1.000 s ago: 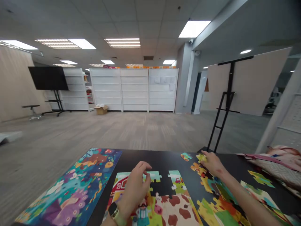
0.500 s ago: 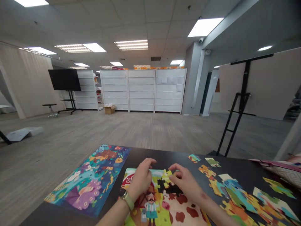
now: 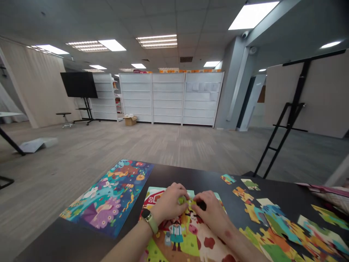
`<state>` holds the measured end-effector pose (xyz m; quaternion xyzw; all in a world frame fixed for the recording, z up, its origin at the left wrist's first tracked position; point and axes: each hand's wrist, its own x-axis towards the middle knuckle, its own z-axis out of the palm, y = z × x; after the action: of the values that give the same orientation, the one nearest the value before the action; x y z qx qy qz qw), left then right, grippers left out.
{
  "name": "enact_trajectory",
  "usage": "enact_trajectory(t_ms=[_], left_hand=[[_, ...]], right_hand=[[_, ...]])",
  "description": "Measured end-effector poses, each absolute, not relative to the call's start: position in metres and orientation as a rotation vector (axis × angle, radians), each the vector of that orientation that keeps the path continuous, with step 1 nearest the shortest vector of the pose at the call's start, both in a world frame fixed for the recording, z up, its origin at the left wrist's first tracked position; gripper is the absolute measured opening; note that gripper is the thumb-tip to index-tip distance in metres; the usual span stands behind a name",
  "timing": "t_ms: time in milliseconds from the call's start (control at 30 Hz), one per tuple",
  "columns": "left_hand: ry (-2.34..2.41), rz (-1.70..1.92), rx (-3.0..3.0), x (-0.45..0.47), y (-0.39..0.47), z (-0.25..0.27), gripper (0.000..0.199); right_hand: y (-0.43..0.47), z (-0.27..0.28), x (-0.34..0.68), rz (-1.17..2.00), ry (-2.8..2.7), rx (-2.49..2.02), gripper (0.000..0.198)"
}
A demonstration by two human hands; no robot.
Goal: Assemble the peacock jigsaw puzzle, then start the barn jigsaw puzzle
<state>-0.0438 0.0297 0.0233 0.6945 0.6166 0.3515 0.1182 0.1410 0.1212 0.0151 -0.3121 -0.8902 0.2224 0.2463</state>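
A farm jigsaw puzzle [image 3: 158, 251] with a farmer, a cow and a red barn lies on the dark table in front of me. Over its upper part, my left hand [image 3: 171, 202] has thumb and fingers closed at a yellow-green puzzle piece [image 3: 191, 203]. My right hand [image 3: 211, 210] pinches the same piece from the other side. Fingertips cover much of it, so how it sits against its neighbours is partly hidden. A watch with a pale green strap [image 3: 150, 221] is on my left wrist.
A finished-looking blue picture sheet [image 3: 106, 203] lies to the left. Several loose puzzle pieces [image 3: 280, 222] are spread and overlapping on the right of the black table [image 3: 169, 175]. A pink-edged bag [image 3: 327, 193] lies at the far right. Beyond stands a black easel-like stand [image 3: 286, 120].
My left hand has come right and down onto the puzzle, and its fingers have closed by the yellow-green piece. My right hand has brought the piece slightly down. The camera view has shifted.
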Motion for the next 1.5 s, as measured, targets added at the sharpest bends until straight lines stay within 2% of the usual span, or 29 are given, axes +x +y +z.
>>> enact_trajectory(t_ms=[67,133,400,600,833,1067,1500], left_hand=[[1.788,1.006,2.038,-0.043,0.028,0.025,0.012],[1.781,0.996,2.038,-0.043,0.027,0.026,0.014],[1.759,0.959,2.060,-0.043,0.026,0.025,0.017],[1.753,0.969,2.083,-0.042,0.023,0.026,0.039],[1.691,1.077,2.086,-0.037,0.022,0.029,0.047],[1.652,0.919,2.135,-0.034,0.021,0.024,0.019],[1.581,0.796,2.155,-0.037,0.027,0.016,0.011]], right_hand=[[0.118,0.017,0.144,0.479,-2.443,-0.775,0.014],[0.114,0.018,0.147,0.416,-2.467,-0.713,0.015],[0.103,0.015,0.152,0.522,-2.494,-0.622,0.022],[0.110,0.021,0.158,0.597,-2.381,-0.720,0.043],[0.110,0.023,0.162,0.616,-2.427,-0.617,0.038],[0.107,0.018,0.162,0.639,-2.536,-0.660,0.038],[0.104,0.027,0.165,0.464,-2.685,-0.637,0.021]])
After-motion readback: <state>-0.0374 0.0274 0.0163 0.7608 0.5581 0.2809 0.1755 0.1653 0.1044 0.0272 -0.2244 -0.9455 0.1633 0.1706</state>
